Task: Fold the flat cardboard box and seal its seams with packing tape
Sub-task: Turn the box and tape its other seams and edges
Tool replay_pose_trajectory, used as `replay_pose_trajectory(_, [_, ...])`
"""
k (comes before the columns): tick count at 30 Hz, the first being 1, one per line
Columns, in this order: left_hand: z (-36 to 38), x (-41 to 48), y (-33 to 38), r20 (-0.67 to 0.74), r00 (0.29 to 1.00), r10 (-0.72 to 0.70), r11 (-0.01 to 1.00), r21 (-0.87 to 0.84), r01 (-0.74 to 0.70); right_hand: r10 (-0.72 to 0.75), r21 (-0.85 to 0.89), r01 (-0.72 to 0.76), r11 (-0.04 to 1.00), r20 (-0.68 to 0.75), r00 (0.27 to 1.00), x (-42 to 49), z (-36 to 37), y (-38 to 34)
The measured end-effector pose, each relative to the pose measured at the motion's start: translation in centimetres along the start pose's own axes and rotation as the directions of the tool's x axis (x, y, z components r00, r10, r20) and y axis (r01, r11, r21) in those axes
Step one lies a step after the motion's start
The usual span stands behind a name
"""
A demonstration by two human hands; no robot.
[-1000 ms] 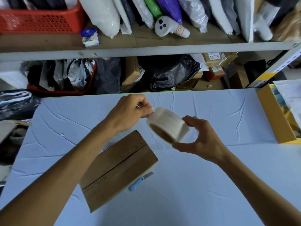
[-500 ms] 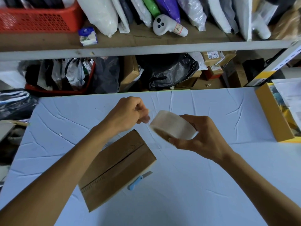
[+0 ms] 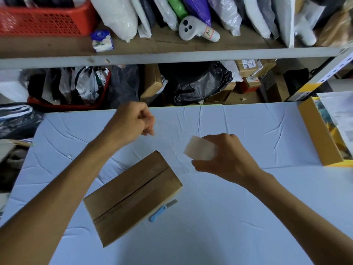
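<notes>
Right hand (image 3: 225, 158): fingers curled round the tape roll (image 3: 200, 148), firm hold on the outer band. The roll is in the air just off the far-right corner of the cardboard box (image 3: 133, 197), not touching it.

Left hand (image 3: 131, 121): closed like a fist, thumb against forefinger as in a pinch, held beyond the box's far end. Whether a clear tape end sits in that pinch I cannot tell; no strip shows plainly between the hands.

The box lies folded and closed on the table (image 3: 248, 217), flaps uppermost. Its long axis is diagonal, near-left corner to far-right corner. The centre seam (image 3: 133, 196) runs along that axis, with no tape over it that I can make out. A blue-handled utility knife (image 3: 162, 210) lies just beside the box's near-right edge, blade end pointing far-right.

Judgement: the step in hand is drawing out a length of tape for the seam.
- The line between the hands runs roughly across the seam, so swing the hands or turn the box until the two are parallel.
- Pull more tape than the seam's length, so both ends lap over the end faces.
- Hold the strip taut, so it does not fold onto itself.
- Land one end first, centre the strip over the slit, then press along.
</notes>
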State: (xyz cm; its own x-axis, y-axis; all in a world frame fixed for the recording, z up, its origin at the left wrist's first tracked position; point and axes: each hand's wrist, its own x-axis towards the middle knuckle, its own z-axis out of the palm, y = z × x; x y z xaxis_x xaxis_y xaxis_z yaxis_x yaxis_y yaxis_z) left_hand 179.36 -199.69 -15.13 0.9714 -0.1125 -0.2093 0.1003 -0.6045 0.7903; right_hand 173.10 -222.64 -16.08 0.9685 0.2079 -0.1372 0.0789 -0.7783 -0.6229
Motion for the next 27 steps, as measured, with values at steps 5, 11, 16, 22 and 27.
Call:
replay_pose_trajectory(5, [0.2, 0.4, -0.2, 0.044, 0.999, 0.031, 0.999, 0.024, -0.032, 0.069, 0.017, -0.069, 0.997, -0.007, 0.998, -0.3, 0.3, 0.6])
replay_pose_trajectory(11, [-0.3, 0.9, -0.6, 0.089, 0.995, 0.033, 0.999, 0.024, -0.035, 0.097, 0.181, -0.101, 0.978, 0.031, 0.995, -1.0, 0.1, 1.1])
replay_pose_trajectory(16, [0.2, 0.9, 0.0, 0.137, 0.990, 0.043, 0.988, -0.155, -0.022, 0.089, 0.409, -0.137, 0.902, 0.134, 0.987, -1.5, -0.4, 1.8])
replay_pose_trajectory(22, [0.2, 1.2, -0.2, 0.139, 0.990, -0.013, 0.990, -0.141, 0.033, 0.029, 0.536, -0.172, 0.826, 0.264, 0.964, -2.0, -0.3, 2.0])
replay_pose_trajectory(27, [0.7, 0.7, -0.8, 0.135, 0.989, -0.055, 0.982, -0.172, 0.078, 0.050, 0.590, -0.169, 0.790, 0.213, 0.976, -2.7, -0.4, 2.0])
